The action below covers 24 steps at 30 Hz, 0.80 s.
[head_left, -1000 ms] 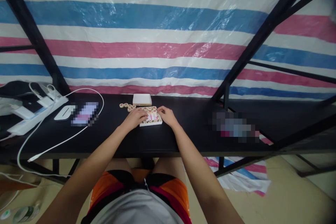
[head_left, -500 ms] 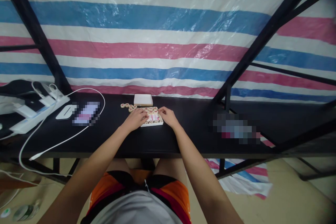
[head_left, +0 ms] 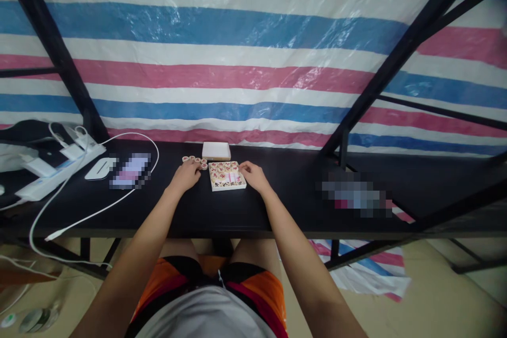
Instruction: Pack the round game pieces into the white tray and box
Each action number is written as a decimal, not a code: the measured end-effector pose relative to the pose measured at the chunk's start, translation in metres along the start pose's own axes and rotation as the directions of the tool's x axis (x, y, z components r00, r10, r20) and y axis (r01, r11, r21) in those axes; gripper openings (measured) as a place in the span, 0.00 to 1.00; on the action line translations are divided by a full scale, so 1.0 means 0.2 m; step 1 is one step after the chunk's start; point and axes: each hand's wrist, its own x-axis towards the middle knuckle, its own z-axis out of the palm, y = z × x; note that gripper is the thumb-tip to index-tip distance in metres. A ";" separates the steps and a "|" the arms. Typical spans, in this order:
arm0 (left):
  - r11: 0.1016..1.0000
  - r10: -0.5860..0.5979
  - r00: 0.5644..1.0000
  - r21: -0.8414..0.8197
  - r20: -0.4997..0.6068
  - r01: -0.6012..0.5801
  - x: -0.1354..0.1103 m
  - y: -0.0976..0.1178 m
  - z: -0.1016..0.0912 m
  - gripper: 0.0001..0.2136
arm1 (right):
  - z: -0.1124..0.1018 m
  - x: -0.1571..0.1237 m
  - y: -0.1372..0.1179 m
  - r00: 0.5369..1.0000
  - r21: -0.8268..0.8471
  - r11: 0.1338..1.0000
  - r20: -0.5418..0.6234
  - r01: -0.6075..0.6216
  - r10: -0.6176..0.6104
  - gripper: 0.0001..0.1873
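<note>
A shallow white box (head_left: 226, 176) filled with several round wooden game pieces lies on the black table (head_left: 237, 211). Its white lid (head_left: 216, 150) lies just behind it. A few loose round pieces (head_left: 194, 160) sit to the left of the lid. My left hand (head_left: 185, 175) rests to the left of the box, its fingertips touching the loose pieces; the fingers are curled and whether they hold one is hidden. My right hand (head_left: 253, 175) rests against the right edge of the box, fingers bent on its rim.
At the left of the table lie a white power strip (head_left: 47, 174) with plugs and cables, a white mouse-like device (head_left: 99, 169) and a blurred phone (head_left: 130, 170). A blurred object (head_left: 352, 194) lies at the right. Black frame bars (head_left: 380, 79) rise before a striped tarp.
My left hand has drawn back off the box and moved left to the loose pieces. The right hand has stayed at the box's right edge.
</note>
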 end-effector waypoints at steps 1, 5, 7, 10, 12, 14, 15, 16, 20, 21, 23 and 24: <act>1.000 -0.015 1.000 0.001 0.014 0.015 0.00 0.00 0.00 0.10 | 0.00 0.00 0.00 1.000 0.000 1.000 -0.002 0.000 0.000 0.10; 0.999 -0.050 0.999 -0.008 -0.012 0.050 0.00 0.00 0.00 0.16 | 0.00 0.00 0.00 1.000 0.000 1.000 -0.004 0.001 -0.001 0.10; 0.998 -0.065 0.998 0.019 -0.009 0.065 -0.01 0.00 0.00 0.17 | 0.00 0.00 0.00 1.000 0.000 1.000 -0.003 -0.002 0.002 0.10; 0.993 -0.091 0.996 0.073 0.010 0.090 -0.01 0.01 0.00 0.14 | 0.00 0.00 0.00 1.000 0.004 1.000 0.000 -0.010 0.010 0.10; 0.991 -0.098 0.995 0.085 -0.009 0.099 -0.01 0.01 -0.01 0.12 | 0.00 0.00 0.00 1.000 -0.002 1.000 0.000 -0.012 0.012 0.10; 0.992 -0.099 0.995 0.080 -0.019 0.100 -0.01 0.02 -0.01 0.11 | 0.00 0.00 0.00 1.000 -0.014 1.000 -0.001 -0.010 0.010 0.10; 0.993 -0.097 0.995 0.072 -0.014 0.098 -0.01 0.03 -0.01 0.10 | 0.00 0.00 -0.01 1.000 -0.020 1.000 -0.002 -0.010 0.010 0.11; 0.994 -0.095 0.995 0.061 -0.001 0.095 -0.01 0.03 -0.02 0.09 | -0.01 0.00 -0.01 1.000 -0.025 1.000 -0.003 -0.008 0.008 0.11; 0.994 -0.095 0.994 0.066 0.058 0.091 -0.02 0.06 -0.05 0.08 | -0.01 0.00 -0.01 1.000 -0.033 0.999 -0.006 -0.014 0.014 0.11; 0.993 -0.091 0.994 0.084 0.057 0.086 -0.02 0.07 -0.06 0.08 | -0.01 0.00 -0.01 1.000 -0.036 0.999 -0.005 -0.014 0.014 0.11; 0.990 -0.081 0.996 0.118 0.032 0.077 -0.02 0.07 -0.06 0.09 | -0.01 0.00 -0.01 1.000 -0.045 0.999 -0.004 -0.015 0.014 0.11; 0.989 -0.076 0.997 0.126 0.015 0.074 -0.02 0.08 -0.06 0.09 | -0.01 0.00 -0.01 1.000 -0.048 0.999 -0.004 -0.013 0.012 0.11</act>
